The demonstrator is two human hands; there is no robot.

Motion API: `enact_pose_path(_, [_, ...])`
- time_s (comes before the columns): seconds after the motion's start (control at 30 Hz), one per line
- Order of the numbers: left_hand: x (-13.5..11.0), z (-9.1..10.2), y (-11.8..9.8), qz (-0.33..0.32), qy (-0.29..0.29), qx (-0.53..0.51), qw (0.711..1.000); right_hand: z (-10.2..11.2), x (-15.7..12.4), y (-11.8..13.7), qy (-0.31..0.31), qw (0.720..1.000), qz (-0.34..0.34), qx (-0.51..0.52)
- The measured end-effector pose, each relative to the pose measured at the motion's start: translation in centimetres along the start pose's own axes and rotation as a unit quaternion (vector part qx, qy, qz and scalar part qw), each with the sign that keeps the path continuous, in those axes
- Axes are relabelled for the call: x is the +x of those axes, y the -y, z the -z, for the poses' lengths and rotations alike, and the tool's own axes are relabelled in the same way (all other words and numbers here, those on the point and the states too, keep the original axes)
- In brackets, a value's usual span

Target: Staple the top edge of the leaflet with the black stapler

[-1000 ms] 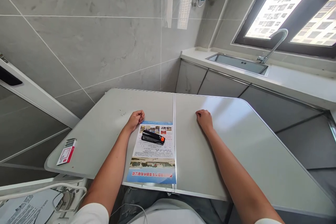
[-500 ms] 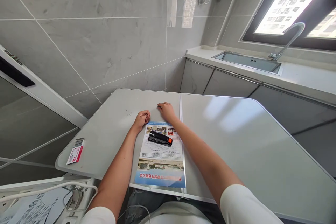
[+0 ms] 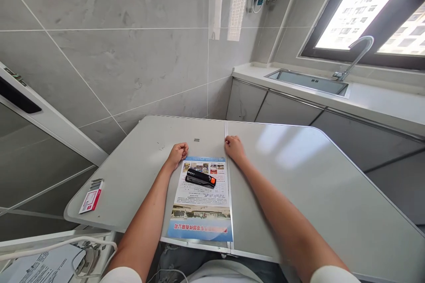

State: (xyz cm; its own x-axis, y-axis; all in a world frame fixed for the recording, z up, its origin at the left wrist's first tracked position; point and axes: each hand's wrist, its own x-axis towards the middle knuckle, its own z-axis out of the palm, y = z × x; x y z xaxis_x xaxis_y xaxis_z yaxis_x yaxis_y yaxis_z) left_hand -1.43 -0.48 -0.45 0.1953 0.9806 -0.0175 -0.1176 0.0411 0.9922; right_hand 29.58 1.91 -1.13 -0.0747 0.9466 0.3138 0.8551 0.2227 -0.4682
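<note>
My left hand [image 3: 178,154] rests in a loose fist on the table, beside the top left corner of a printed sheet [image 3: 202,227]; nothing shows in it. On the sheet lies a black stapler [image 3: 200,177] with an orange patch at its right end. Just beyond the sheet is a short strip of staples [image 3: 196,140], which neither hand touches. My right hand [image 3: 235,147] is closed at the table's seam, to the right of the strip. A tiny pale spot shows at its fingertips, too small to name.
Some tiny loose bits [image 3: 161,147] lie left of my left hand. A red and white box [image 3: 91,199] with grey strips at its top end lies near the table's left corner. Behind the table [image 3: 299,194] stand a tiled wall and a counter with a sink [image 3: 308,82].
My right hand has moved right, from beyond the sheet to the seam, and the staple strip now shows where it was. My left hand and the stapler stay put.
</note>
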Motion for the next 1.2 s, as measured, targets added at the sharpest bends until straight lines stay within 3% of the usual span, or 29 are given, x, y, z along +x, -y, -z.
enact_pose_path(0.13, [0.0, -0.1, -0.1, 0.000, -0.003, 0.012, 1.000, 4.6, -3.5, -6.9, 0.001, 0.999, -0.049, 0.006])
enact_pose_path(0.27, [-0.1, -0.2, -0.2, -0.006, -0.010, 0.030, 0.999, 7.3, -7.3, -10.4, -0.008, 0.996, -0.094, 0.004])
enact_pose_path(0.37, [-0.1, -0.4, -0.1, -0.014, -0.015, 0.056, 0.998, 7.3, -9.3, -10.1, -0.033, 0.994, -0.103, -0.011])
enact_pose_path(0.5, [-0.2, -0.8, 0.1, -0.041, -0.023, 0.100, 0.994, 6.6, -9.8, -8.3, -0.055, 0.990, -0.121, -0.041])
enact_pose_path(0.83, [0.0, -0.8, 0.3, -0.078, -0.009, 0.159, 0.984, 7.8, -9.7, -8.9, 0.035, 0.979, -0.040, 0.194])
enact_pose_path(0.9, [0.1, -0.8, 0.4, -0.077, -0.009, 0.157, 0.985, 8.0, -9.9, -8.9, 0.071, 0.954, -0.042, 0.289])
enact_pose_path(1.0, [0.2, -0.7, 0.5, -0.070, -0.012, 0.150, 0.986, 8.0, -10.1, -8.7, 0.166, 0.862, -0.045, 0.476])
enact_pose_path(1.07, [0.1, -0.7, 0.5, -0.065, -0.011, 0.144, 0.987, 8.0, -10.2, -8.5, 0.244, 0.817, -0.037, 0.522])
enact_pose_path(1.2, [0.2, -0.8, 0.5, -0.063, -0.008, 0.135, 0.989, 7.8, -10.2, -8.4, 0.306, 0.803, -0.037, 0.510])
